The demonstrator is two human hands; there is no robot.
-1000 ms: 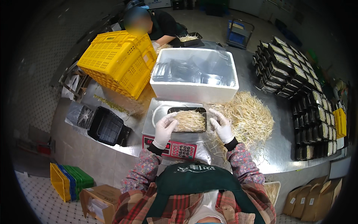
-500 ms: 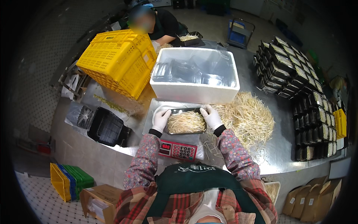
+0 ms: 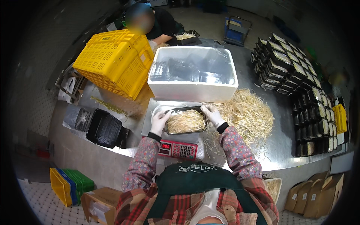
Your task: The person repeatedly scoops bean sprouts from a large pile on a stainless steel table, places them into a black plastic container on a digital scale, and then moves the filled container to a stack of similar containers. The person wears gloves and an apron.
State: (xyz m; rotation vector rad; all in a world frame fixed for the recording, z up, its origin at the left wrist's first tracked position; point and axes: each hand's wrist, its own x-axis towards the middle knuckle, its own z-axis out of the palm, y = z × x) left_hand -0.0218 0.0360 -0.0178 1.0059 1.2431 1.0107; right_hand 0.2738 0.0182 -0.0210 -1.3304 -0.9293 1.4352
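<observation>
My gloved left hand [image 3: 159, 119] grips the left end of a black tray [image 3: 186, 132] heaped with pale sprouts, and my gloved right hand [image 3: 212, 114] grips its right end. The tray is over the steel scale [image 3: 150, 111] with its red keypad panel [image 3: 179, 150]. A loose pile of sprouts [image 3: 249, 116] lies at the right. Behind the scale is a white foam box [image 3: 192, 90] holding clear plastic items. Nested black trays [image 3: 104, 126] sit at the left.
A yellow crate stack [image 3: 111, 62] stands back left, with a co-worker [image 3: 163, 26] behind it. Stacked filled trays [image 3: 287, 67] cover the steel table's [image 3: 279, 153] right side. Below are coloured crates [image 3: 71, 186], a cardboard box [image 3: 99, 202] and brown bags [image 3: 313, 197]; a trolley [image 3: 236, 30] stands behind.
My hands, apart beside the tray a second ago, closed on its two ends and remain there. The view has shifted slightly.
</observation>
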